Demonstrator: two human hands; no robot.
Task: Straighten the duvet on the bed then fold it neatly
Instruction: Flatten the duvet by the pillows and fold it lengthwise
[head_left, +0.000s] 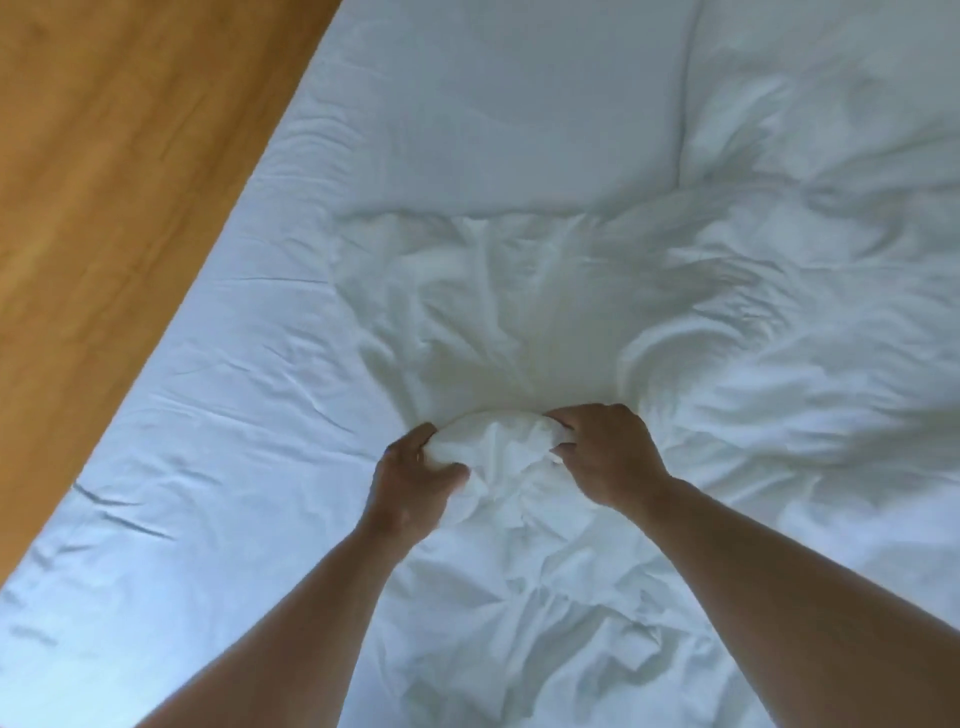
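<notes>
Setting: wooden floor (104, 208) runs along the left side of a bed (182, 519) covered by a smooth, pale sheet.
Duvet: the white duvet (727, 312) lies rumpled over the middle and right of the bed, with deep creases radiating from one bunched point near its left edge; farther up, a flatter part shows a long seam or fold line.
Left hand: the left hand (413, 480) is closed around the left side of the bunched fabric, thumb on top and fingers tucked beneath.
Right hand: the right hand (605, 454) clamps the right side of the same bunch, knuckles up, fingers curled into the cloth.
Spacing: the two hands sit close together with only the gathered lump between them.
Step in hand: by my reading, this is straightening, not yet folding; the duvet is far from flat.
Doing it well: I would work the hands apart along the edge until a corner or hem is found, then lift and pull taut toward the bare sheet, so the radiating creases run out instead of being dragged along.
Risk: pulling from one bunched point would likely just shift the wrinkles.
</notes>
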